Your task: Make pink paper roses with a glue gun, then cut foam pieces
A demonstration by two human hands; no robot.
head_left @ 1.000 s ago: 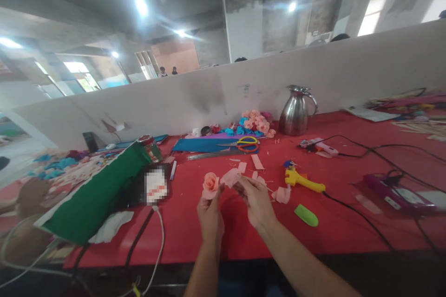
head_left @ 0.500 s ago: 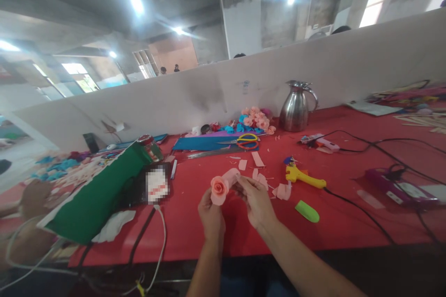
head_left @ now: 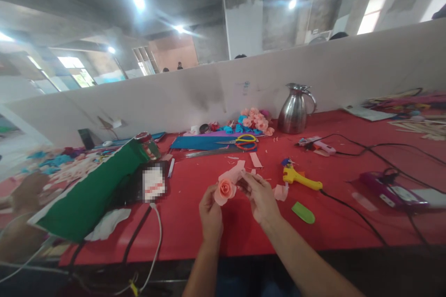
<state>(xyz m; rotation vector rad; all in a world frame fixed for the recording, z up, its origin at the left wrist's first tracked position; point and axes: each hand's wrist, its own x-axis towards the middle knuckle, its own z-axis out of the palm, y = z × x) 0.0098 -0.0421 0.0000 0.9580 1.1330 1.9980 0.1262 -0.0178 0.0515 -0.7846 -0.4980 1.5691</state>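
Observation:
A pink paper rose (head_left: pixel 226 189) is held in my left hand (head_left: pixel 210 213), its fingers closed at the flower's left side and base. My right hand (head_left: pixel 258 197) pinches the edge of a pale pink paper petal (head_left: pixel 232 171) just behind the rose. The petal overlaps the bloom's upper edge; whether it is attached cannot be made out. Loose pink paper pieces (head_left: pixel 280 192) lie on the red table to the right of my hands. Beyond them rests a yellow glue gun (head_left: pixel 302 179) with a blue tip and black cord.
A green piece (head_left: pixel 303 212) lies near my right forearm. Scissors (head_left: pixel 240 141) rest on blue paper. Finished pink roses (head_left: pixel 257 119) are heaped beside a steel jug (head_left: pixel 293 109). A green sheet-covered box (head_left: pixel 94 195) stands left; a purple device (head_left: pixel 393 190) and cords lie right.
The rose has turned and shifted slightly right, now facing me more. The petal has moved up behind it, and both hands remain closed on the paper.

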